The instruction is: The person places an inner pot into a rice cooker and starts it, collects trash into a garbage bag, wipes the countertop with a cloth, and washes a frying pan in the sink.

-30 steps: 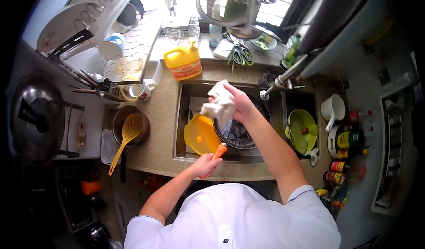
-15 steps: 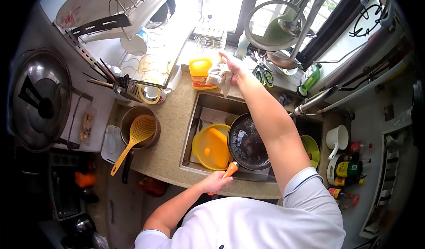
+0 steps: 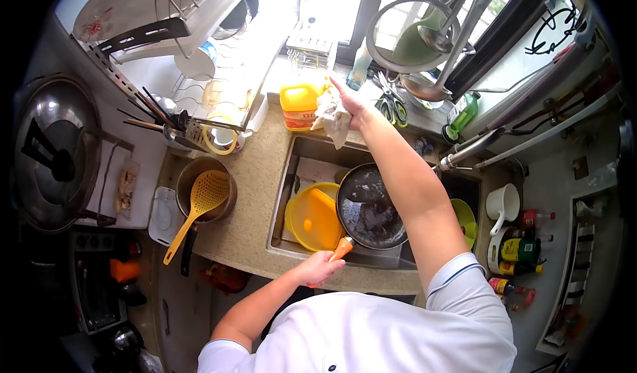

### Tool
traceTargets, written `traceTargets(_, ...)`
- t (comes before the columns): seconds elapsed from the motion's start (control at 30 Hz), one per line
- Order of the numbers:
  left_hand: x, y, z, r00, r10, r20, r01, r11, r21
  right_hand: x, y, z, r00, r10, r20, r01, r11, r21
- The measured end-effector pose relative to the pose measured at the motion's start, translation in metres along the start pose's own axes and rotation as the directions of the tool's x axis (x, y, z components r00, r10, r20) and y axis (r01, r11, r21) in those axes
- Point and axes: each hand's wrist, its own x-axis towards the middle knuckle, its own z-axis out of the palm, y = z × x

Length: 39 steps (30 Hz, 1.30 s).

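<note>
My left hand (image 3: 320, 269) is closed around the orange handle (image 3: 342, 248) of a dark frying pan (image 3: 371, 204). The pan is over the sink (image 3: 282, 204), with wet, whitish patches on its inside. Stretched toward the back of the counter, my right hand (image 3: 353, 106) holds a crumpled off-white cloth (image 3: 332, 118). Its fingertips are at the top of a yellow plastic jug (image 3: 300, 99); whether they press on it I cannot tell. A yellow basin (image 3: 293, 222) with an orange-yellow piece in it sits in the sink, left of the pan. My right forearm hides part of the pan.
A pot (image 3: 225, 207) with a yellow slotted ladle (image 3: 208, 190) stands left of the sink. Scissors (image 3: 391, 101) and a green bottle (image 3: 462, 116) are by the window. A strainer (image 3: 378, 48) hangs above. A green bowl (image 3: 466, 222) and white dipper (image 3: 502, 204) are at right.
The whole view has shifted slightly. The pan sits a little differently, its inside now showing more shine. Both hands keep their holds, and the cloth stays beside the yellow jug.
</note>
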Motion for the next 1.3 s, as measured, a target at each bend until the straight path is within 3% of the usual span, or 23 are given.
traceTargets(0.07,0.001,-0.001,-0.003,1.0,-0.017,-0.01,0.017,1.0,-0.027,-0.022,0.017,-0.024,0.995,-0.089,0.043,0.092,0.993,-0.074)
traceTargets(0.2,0.004,-0.004,-0.008,0.999,0.015,-0.046,-0.012,0.999,0.051,-0.116,0.063,-0.055,0.969,-0.243,-0.039,0.241,0.969,-0.053)
traceTargets(0.37,0.01,-0.002,-0.012,1.0,-0.013,0.026,0.014,1.0,-0.009,-0.241,0.134,-0.113,0.85,-0.302,-0.431,0.298,0.951,-0.078)
traceTargets(0.57,0.013,0.003,-0.009,0.993,-0.072,0.091,0.078,0.995,-0.068,-0.352,0.212,-0.178,0.744,-0.318,-0.588,0.305,0.944,-0.125)
traceTargets(0.7,0.022,-0.001,0.006,0.998,-0.033,0.056,0.029,0.997,0.072,-0.381,0.239,-0.177,0.742,-0.262,-0.617,0.374,0.926,0.056)
traceTargets(0.77,0.025,0.0,0.013,0.997,-0.017,-0.075,0.033,0.976,0.214,-0.388,0.249,-0.176,0.728,-0.266,-0.631,0.402,0.912,0.078)
traceTargets(0.97,0.03,0.001,-0.008,0.996,-0.017,-0.085,0.031,0.986,0.167,-0.401,0.256,-0.183,0.673,-0.218,-0.706,0.498,0.84,0.215)
traceTargets(1.3,0.014,0.016,-0.037,0.995,-0.049,-0.088,0.074,0.947,0.313,-0.417,0.265,-0.206,0.596,-0.252,-0.762,0.545,0.824,0.153)
